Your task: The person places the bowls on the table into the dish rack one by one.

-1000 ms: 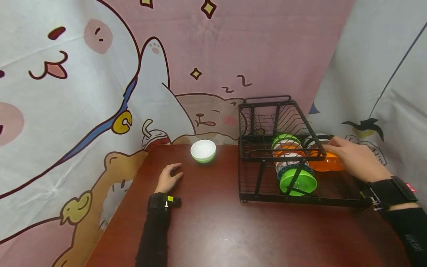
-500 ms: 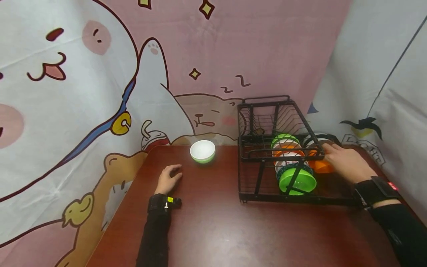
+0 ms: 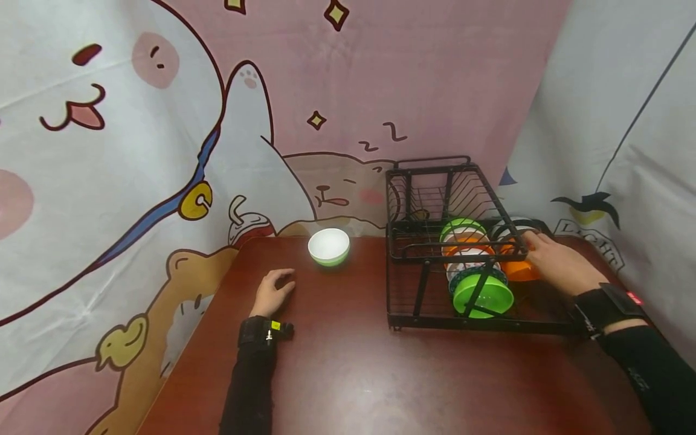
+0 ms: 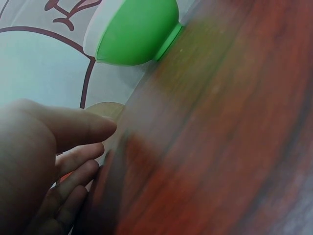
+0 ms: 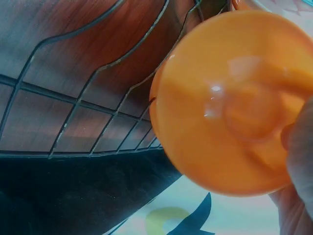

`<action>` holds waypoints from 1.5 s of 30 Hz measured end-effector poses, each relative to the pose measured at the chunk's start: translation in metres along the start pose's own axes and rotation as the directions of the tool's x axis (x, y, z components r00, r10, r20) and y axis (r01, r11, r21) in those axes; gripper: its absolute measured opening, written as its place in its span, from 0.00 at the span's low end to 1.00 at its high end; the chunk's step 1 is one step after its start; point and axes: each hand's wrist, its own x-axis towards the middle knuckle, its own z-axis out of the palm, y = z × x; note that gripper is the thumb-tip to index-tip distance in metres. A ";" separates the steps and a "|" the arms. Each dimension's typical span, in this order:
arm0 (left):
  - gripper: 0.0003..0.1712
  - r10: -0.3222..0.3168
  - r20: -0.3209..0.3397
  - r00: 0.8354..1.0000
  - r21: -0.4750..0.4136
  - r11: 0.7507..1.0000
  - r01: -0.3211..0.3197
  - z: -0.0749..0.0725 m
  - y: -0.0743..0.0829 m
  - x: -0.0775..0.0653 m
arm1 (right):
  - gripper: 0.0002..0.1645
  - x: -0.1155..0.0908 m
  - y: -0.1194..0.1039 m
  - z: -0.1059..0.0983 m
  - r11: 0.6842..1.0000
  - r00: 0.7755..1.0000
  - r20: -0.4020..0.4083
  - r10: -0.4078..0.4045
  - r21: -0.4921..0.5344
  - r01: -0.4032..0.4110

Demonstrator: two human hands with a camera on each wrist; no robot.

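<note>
My right hand (image 3: 562, 264) grips an orange bowl (image 3: 522, 270) at its rim, on the right side of the black wire dish rack's lower tier (image 3: 462, 324). In the right wrist view the inside of that orange bowl (image 5: 215, 122) faces the camera, tilted on its side over the wires. The thumb lies over the inside of the rim. My left hand (image 3: 272, 294) rests on the table with relaxed, slightly bent fingers and nothing in them. Beyond it stands a bowl, white inside and green outside (image 3: 328, 248), also seen above the fingers in the left wrist view.
A row of tilted bowls fills the rack's middle, with a bright green bowl (image 3: 489, 296) in front. Behind the orange bowl, a white bowl with dark bands (image 3: 505, 228) is partly hidden. The rack's upper basket (image 3: 459, 258) overhangs them. A printed cloth (image 3: 435, 78) hangs behind the table.
My right hand has moved left with the orange bowl, bringing it closer to the row of bowls, and has barely shifted in the last half second. The left hand stays in place.
</note>
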 end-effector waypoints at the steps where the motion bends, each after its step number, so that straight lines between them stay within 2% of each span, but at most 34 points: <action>1: 0.22 0.005 -0.003 1.000 -0.001 1.000 -0.005 0.000 -0.001 0.000 | 0.17 0.000 0.000 0.000 1.000 1.000 0.004 0.002 0.006 -0.002; 5: 0.22 0.021 -0.014 1.000 0.009 1.000 -0.021 0.000 -0.003 0.002 | 0.17 0.000 -0.003 -0.001 0.999 0.998 0.059 0.024 0.042 -0.027; 11: 0.22 0.008 0.004 1.000 0.017 1.000 -0.008 0.001 -0.006 0.002 | 0.32 -0.006 -0.003 0.001 0.972 0.975 0.172 0.138 0.168 -0.167; 13: 0.22 0.000 0.005 1.000 0.009 1.000 0.000 0.001 -0.005 0.002 | 0.33 -0.008 -0.002 0.001 0.960 0.971 0.174 0.165 0.197 -0.199; 20: 0.22 -0.013 0.014 1.000 0.009 1.000 0.013 -0.002 0.000 0.002 | 0.23 -0.010 0.003 -0.009 0.966 0.980 0.120 0.162 0.186 -0.182; 23: 0.22 -0.018 0.016 1.000 0.002 1.000 0.018 -0.005 0.005 0.004 | 0.26 -0.009 0.005 -0.017 0.961 0.974 0.128 0.185 0.185 -0.207; 25: 0.22 -0.027 0.023 0.999 0.004 1.000 0.027 -0.006 0.012 0.008 | 0.29 -0.008 0.005 -0.021 0.954 0.972 0.119 0.200 0.201 -0.221; 28: 0.23 -0.041 0.045 0.998 0.003 0.999 0.041 -0.005 0.030 0.018 | 0.34 -0.009 0.004 -0.025 0.943 0.969 0.110 0.221 0.230 -0.241; 33: 0.24 -0.142 0.064 0.988 -0.031 0.989 0.144 0.013 0.067 0.042 | 0.38 -0.009 -0.001 -0.027 0.935 0.968 0.103 0.229 0.254 -0.248; 35: 0.25 -0.180 0.032 0.983 0.011 0.984 0.180 0.023 0.076 0.052 | 0.39 -0.009 -0.002 -0.027 0.935 0.966 0.110 0.233 0.250 -0.253; 39: 0.27 -0.215 -0.071 0.974 0.182 0.957 0.225 0.035 0.091 0.065 | 0.39 -0.009 -0.002 -0.026 0.934 0.964 0.111 0.242 0.243 -0.262; 42: 0.26 -0.216 -0.132 0.967 0.308 0.919 0.248 0.037 0.098 0.071 | 0.38 -0.010 -0.001 -0.024 0.932 0.962 0.103 0.255 0.241 -0.272; 45: 0.26 -0.218 -0.153 0.964 0.353 0.899 0.259 0.036 0.106 0.074 | 0.37 -0.012 0.002 -0.021 0.925 0.954 0.110 0.280 0.237 -0.299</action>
